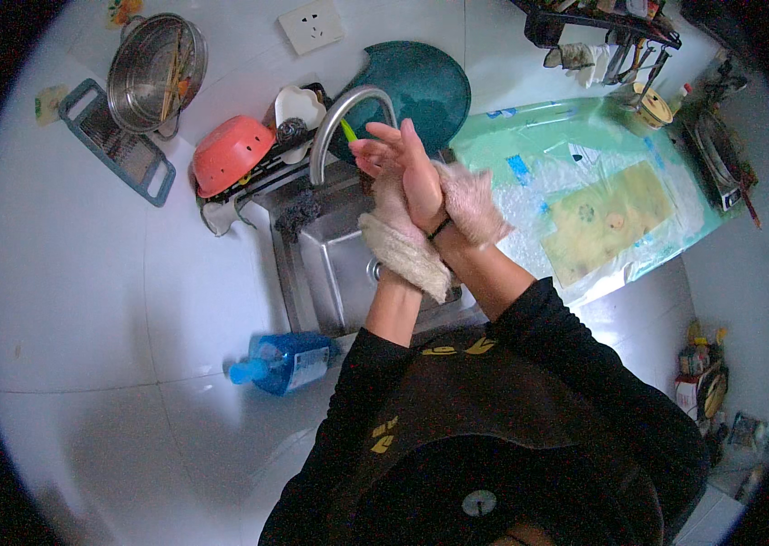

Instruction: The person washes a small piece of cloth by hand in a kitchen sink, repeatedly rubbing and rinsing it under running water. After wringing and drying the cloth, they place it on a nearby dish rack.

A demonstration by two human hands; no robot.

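Over the stainless-steel sink [319, 273], my two hands are together. A pale pink and cream cloth [401, 252] covers most of my left hand, and my left forearm [391, 314] runs in beneath its bunched edge. More of the cloth sticks out on the far side of my right wrist. My right hand [422, 188] is held up with fingers spread, pressed against the cloth, and a thin dark band [439, 228] circles that wrist. Behind the fingers stands the curved metal faucet [323, 136]. How my left fingers lie under the cloth is hidden.
A red colander [233, 153] and dark green round board [429, 85] stand behind the sink. A grater [118, 143] and steel steamer pot [139, 82] hang at left. A blue bottle [289, 365] is near the sink's front left. Green plastic sheeting [494, 140] covers the right counter.
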